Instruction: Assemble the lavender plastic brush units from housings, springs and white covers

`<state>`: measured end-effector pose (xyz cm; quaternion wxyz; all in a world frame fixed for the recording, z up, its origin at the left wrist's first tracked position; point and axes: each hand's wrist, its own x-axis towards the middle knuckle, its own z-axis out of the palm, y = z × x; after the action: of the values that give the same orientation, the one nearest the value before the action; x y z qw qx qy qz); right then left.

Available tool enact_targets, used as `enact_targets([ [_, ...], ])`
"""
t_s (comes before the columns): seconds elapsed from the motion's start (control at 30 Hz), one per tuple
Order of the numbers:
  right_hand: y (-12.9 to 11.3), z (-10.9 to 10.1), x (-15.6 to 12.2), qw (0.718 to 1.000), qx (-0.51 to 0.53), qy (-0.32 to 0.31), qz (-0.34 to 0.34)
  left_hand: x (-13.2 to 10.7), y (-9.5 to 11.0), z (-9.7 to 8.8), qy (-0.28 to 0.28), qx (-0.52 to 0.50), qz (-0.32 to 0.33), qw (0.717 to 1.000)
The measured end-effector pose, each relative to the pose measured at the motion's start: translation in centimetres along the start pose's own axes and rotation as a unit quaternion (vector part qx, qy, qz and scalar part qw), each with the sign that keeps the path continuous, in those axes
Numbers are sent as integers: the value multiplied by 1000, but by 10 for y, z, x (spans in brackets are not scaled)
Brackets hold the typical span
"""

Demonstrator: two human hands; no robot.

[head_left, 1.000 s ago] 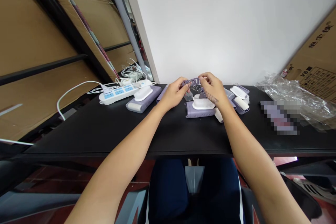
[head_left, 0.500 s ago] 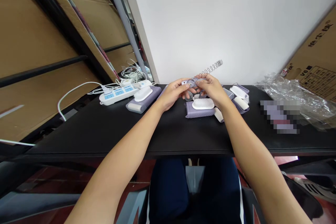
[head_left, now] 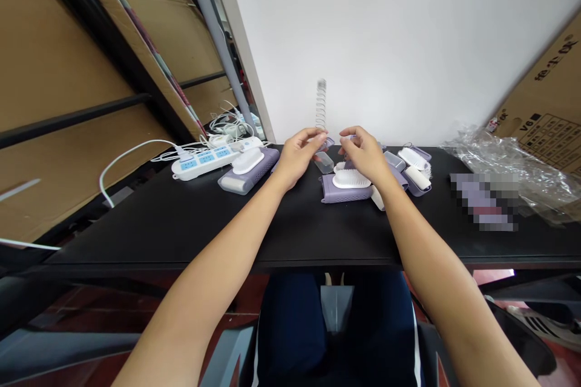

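Note:
My left hand is closed on a small purple plastic part, pinched between thumb and fingers. Above those fingertips a thin coil spring stands upright; its lower end is hidden behind the hand. A short gap to the right, my right hand has its fingers curled together, with a bit of purple at the tips too small to name. Under the hands lies a purple case with a white bristle brush on top. A clear plastic piece shows just below my left fingers.
On the left are another purple case with a white brush and a white power strip with cables. More purple and white brush parts lie right of my hands. Crumpled clear plastic and a cardboard box stand farther right.
My hands have moved apart; before, both were on the purple part. The spring has swung from slanting right to upright above my left hand.

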<state>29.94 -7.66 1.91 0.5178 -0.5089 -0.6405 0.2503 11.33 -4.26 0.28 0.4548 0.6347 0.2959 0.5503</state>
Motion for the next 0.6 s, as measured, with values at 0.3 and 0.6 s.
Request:
enact_targets([
  [0.3, 2, -22, 10, 993, 10, 118, 15, 8, 6, -18, 85, -162, -79, 980],
  [0.6, 7, -37, 14, 985, 28, 162, 57, 8, 6, -16, 99, -173, -78, 977],
])
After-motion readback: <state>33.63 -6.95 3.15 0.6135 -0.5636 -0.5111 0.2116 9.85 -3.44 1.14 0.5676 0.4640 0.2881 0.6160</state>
